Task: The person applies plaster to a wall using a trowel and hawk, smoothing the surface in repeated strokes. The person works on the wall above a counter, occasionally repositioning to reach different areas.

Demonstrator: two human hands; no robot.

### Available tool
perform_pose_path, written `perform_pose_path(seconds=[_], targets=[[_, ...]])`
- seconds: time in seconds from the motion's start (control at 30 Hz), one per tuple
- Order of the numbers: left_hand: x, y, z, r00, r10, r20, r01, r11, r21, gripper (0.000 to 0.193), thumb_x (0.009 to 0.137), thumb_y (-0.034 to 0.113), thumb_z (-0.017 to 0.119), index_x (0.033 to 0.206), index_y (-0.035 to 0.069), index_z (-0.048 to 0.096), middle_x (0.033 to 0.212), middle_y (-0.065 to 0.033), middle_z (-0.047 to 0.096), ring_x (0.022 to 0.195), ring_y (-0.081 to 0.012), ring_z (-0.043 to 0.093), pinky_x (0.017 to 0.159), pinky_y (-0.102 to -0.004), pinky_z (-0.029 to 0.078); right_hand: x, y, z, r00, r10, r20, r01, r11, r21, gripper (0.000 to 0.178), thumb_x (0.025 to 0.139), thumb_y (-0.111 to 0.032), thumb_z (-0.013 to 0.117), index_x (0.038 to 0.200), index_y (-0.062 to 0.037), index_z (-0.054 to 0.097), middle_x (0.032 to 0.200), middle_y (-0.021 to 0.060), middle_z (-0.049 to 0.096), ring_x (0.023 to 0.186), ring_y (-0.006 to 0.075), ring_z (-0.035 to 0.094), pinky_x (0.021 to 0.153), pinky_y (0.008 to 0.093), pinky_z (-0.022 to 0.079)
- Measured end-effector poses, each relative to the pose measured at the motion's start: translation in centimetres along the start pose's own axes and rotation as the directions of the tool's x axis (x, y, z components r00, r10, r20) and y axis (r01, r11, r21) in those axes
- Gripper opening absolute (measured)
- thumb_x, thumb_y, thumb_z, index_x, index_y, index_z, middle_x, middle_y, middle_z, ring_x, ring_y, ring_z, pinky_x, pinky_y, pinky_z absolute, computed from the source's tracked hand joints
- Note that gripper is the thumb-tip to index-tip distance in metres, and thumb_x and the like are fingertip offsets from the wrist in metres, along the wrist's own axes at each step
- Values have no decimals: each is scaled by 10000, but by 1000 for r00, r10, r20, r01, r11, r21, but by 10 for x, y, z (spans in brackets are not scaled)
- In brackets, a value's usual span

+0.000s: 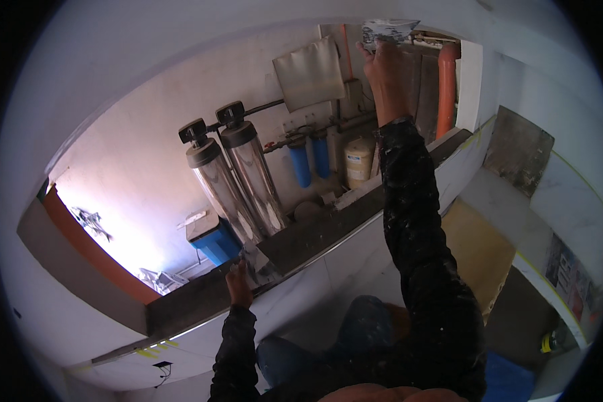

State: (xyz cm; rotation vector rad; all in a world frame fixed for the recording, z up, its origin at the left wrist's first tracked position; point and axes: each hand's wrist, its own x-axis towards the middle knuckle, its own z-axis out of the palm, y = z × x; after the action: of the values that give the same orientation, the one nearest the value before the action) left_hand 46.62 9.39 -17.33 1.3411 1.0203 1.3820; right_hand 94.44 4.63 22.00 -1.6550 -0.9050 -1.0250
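Observation:
My right hand (384, 70) is raised to the top edge of a wall opening, its fingers closed round a wide putty knife (388, 29). The blade is smeared with white and dark patches and lies against the white underside of the opening. Lower down, my left hand (238, 287) is closed on a second wide putty knife (260, 262), a flat shiny blade held just above the dark sill (328, 234). Both sleeves are black with white specks. The handles are mostly hidden by my fingers.
Beyond the opening stand two shiny metal cylinders (251, 161), blue filter housings (300, 164), a cream tank (358, 161) and a blue box (214, 241). An orange pipe (447, 90) runs at the right. Below it lie a cardboard sheet (476, 248) and a grey square tile (519, 147).

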Motion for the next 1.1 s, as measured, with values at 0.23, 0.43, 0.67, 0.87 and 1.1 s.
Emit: perform_pose_path(seconds=[0.23,0.43,0.67,0.87,1.1], targets=[[-8,17,-1,998,53,39,-52,998,-20,409,881,335,621,611,58,487,620,54,388,593,-78,329,501,-318,270,-17,-91,26,998,2,63,17,957,-289,452,868,-454,584,1072,-54,645,1016,150,653,974,296,621,816,414,485],[-2,11,-5,998,-19,64,22,998,-56,460,880,324,625,546,93,408,577,70,341,554,-67,295,478,-301,241,-50,-176,83,991,-74,-113,96,975,200,312,865,-324,620,1017,-52,636,1000,135,637,957,312,598,800,428,477],[0,7,-3,994,-45,98,66,973,-220,354,877,286,632,624,61,527,606,75,420,558,-56,348,486,-286,263,-97,-83,35,844,-528,-92,491,831,-263,415,815,-342,672,1025,13,627,1072,200,614,978,383,575,805,480,475],[-2,20,-5,982,-113,149,144,965,-217,301,886,255,622,670,51,572,627,77,454,563,-53,359,499,-268,274,-11,38,4,984,-128,-124,89,955,-282,448,834,-411,634,1032,-9,638,1031,207,629,918,403,592,839,448,475],[-4,21,0,994,-97,49,104,981,-166,299,878,275,632,688,51,582,640,72,463,578,-53,368,511,-274,285,20,35,1,985,109,131,-153,908,391,420,879,-290,600,1123,49,566,1123,262,574,1029,333,561,881,395,490]])
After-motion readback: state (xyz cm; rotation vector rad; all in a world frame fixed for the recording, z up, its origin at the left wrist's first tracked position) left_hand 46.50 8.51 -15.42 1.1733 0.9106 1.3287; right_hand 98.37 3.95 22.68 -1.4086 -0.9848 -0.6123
